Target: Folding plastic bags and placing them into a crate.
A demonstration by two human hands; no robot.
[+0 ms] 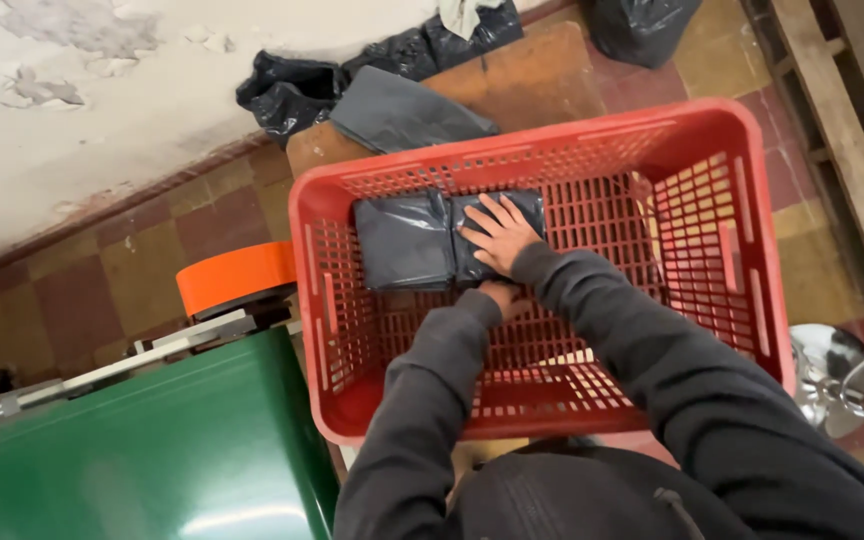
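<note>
Right hand (497, 235): open, fingers spread flat on grey package (447, 238).
Left hand (502, 297): mostly hidden, grip cannot be told.
Container: red crate (712, 230) holds package.

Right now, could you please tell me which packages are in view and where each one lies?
Flat dark grey plastic-wrapped parcels: inside the red plastic crate, at its far wall, under the right hand.
Flat grey plastic parcel: on the brown surface beyond the crate.
Labels, screens: none visible.

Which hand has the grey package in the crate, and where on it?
The right hand lies flat on top of the right dark grey package in the red crate; the left hand meets its lower edge, grip hidden.
</note>
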